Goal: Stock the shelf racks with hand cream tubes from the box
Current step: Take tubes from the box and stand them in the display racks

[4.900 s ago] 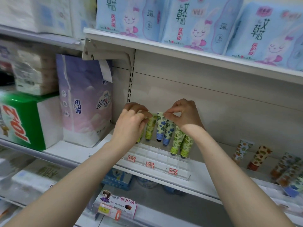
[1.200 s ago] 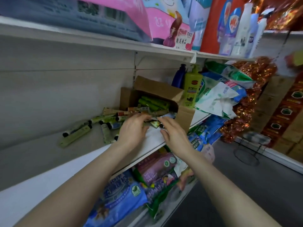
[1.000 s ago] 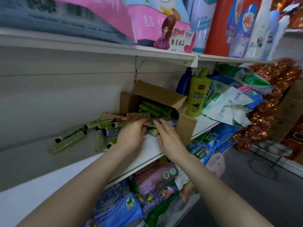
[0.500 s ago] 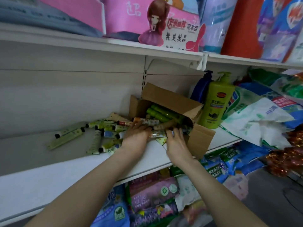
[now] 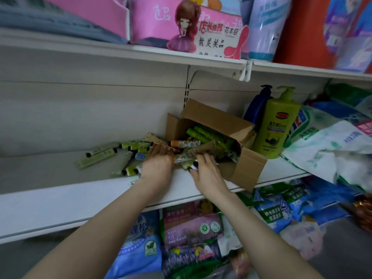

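Two hands work at the mouth of the cardboard box (image 5: 248, 168), which lies on its side on the shelf (image 5: 60, 198) with its contents spilling out. The left hand (image 5: 159, 168) has its fingers curled over one end of a patterned tube (image 5: 184, 158). The right hand (image 5: 208, 175) appears to close round a dark-capped tube (image 5: 194, 165), the cap poking out by the thumb. Loose hand cream tubes (image 5: 112, 156) lie scattered to the left, and green tubes (image 5: 207, 135) sit inside the box. To gather well, I would line the tubes up the same way round and take only as many as the fingers can close on. Lifting clear of the box flap should stop anything snagging or rolling off the shelf edge. The green pump bottle (image 5: 275, 127) stands just beside the box and could be knocked.
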Demonstrator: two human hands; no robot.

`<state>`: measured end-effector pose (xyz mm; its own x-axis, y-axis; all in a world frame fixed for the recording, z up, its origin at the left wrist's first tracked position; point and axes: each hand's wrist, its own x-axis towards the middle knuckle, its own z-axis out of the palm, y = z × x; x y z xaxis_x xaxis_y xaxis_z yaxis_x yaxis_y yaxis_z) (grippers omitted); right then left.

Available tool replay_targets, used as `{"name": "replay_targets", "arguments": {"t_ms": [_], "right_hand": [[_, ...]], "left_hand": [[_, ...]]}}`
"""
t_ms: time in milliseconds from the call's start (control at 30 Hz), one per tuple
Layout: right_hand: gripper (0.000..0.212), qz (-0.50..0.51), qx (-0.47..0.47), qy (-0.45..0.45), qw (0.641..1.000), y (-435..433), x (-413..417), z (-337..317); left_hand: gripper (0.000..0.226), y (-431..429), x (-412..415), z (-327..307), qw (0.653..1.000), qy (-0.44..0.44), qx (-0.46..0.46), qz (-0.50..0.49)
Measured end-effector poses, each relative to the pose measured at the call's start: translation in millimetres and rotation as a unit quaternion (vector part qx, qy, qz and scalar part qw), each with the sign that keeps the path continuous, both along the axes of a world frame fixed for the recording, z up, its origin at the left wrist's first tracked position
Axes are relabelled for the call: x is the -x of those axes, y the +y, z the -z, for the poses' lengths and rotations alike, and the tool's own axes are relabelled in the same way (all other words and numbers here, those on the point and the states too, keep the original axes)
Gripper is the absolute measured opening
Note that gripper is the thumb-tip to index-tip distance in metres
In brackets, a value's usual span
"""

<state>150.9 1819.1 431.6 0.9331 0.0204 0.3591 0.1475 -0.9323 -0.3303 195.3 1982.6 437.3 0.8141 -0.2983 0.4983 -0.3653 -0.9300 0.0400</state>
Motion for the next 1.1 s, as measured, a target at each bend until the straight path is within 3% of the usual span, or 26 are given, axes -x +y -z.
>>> {"name": "replay_targets", "arguments": {"t_ms": [200, 433, 567, 733, 833, 933, 1100], "right_hand": [[0.031, -0.037, -0.047, -0.034, 0.998, 15.4, 1.9, -3.3], [0.036, -0.047, -0.089, -0.143, 0.985, 14.0, 15.0, -4.7], [0.022, -0.058, -0.102, -0.212, 0.97, 18.9, 24.6, -16.7], [0.015, -0.078, -0.127, -0.233, 0.961, 29.0, 22.4, -25.3], [0.017, -0.082, -0.143, -0.228, 0.96, 39.3, 17.9, -23.3], [0.018, -0.096, -0.186, -0.217, 0.954, 56.1, 13.8, -23.5], [0.019, -0.116, -0.241, -0.128, 0.955, 97.4, 7.6, -25.4]], "left_hand": [[0.042, 27.7, 15.0, -2.9, 0.998, -0.001, 0.002, -0.058], [0.047, 38.2, 28.2, -7.1, 0.995, -0.052, -0.002, -0.083], [0.035, 36.8, 32.1, -13.3, 0.992, -0.086, 0.049, -0.073], [0.027, 34.6, 43.3, -19.1, 0.98, -0.114, 0.151, -0.068], [0.028, 40.1, 57.1, -22.8, 0.963, -0.058, 0.26, -0.046], [0.029, 52.5, 66.0, -25.4, 0.924, 0.025, 0.377, -0.048], [0.031, 88.4, 85.5, -25.8, 0.884, 0.098, 0.454, -0.049]]}}
